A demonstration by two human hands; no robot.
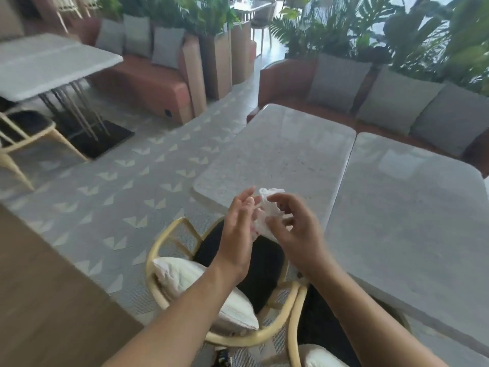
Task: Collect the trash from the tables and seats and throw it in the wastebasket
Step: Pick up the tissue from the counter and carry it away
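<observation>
- While held in the air between both hands, the crumpled white paper napkin (pixel 267 211) sits over the near-left corner of the pale grey speckled stone surface (pixel 277 154), not touching it.
- Left hand (pixel 238 234): palm turned toward the napkin, fingers (pixel 244 201) nearly straight and lying against its left side. Flat contact, no curl around it.
- Right hand (pixel 299 234): fingers (pixel 281 198) curled over the top of the napkin, thumb underneath on the near side. It grips the wad.
- Below the hands is a cream rattan chair with a black seat pad (pixel 164 239), pushed against the surface's near edge. A white ribbed pillow (pixel 185 276) rests on its left side.
- Second grey stone surface (pixel 410 207) butts against the first on the right, with a thin seam between them.
- Behind both is a terracotta upholstered bench (pixel 285 83) carrying square grey cushions (pixel 397 102), with green leafy plants (pixel 344 27) behind it.
- Floor (pixel 119 181) is grey with a pale chevron pattern.
- Far left, well apart, stands a third grey tabletop on thin metal legs (pixel 47 64).
- Frame is motion-blurred, so I cannot tell any print or stains on the napkin.
</observation>
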